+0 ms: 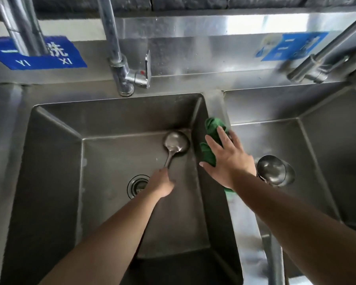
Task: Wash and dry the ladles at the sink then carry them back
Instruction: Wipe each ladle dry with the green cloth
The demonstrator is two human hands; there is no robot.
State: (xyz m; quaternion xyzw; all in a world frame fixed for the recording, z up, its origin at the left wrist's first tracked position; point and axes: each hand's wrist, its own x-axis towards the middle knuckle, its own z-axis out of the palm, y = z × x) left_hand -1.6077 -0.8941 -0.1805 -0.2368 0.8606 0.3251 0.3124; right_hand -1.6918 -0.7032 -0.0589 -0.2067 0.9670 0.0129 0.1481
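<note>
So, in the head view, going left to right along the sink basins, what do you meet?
Drain → left hand holding a ladle → green cloth under the right hand → second ladle.

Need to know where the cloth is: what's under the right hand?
A green cloth on the divider between basins lies under the right hand. Its middle is covered by the palm.

cloth (211,140): green | ladle (176,144): silver | sink (56,161): grey steel | sign (49,56): blue
</note>
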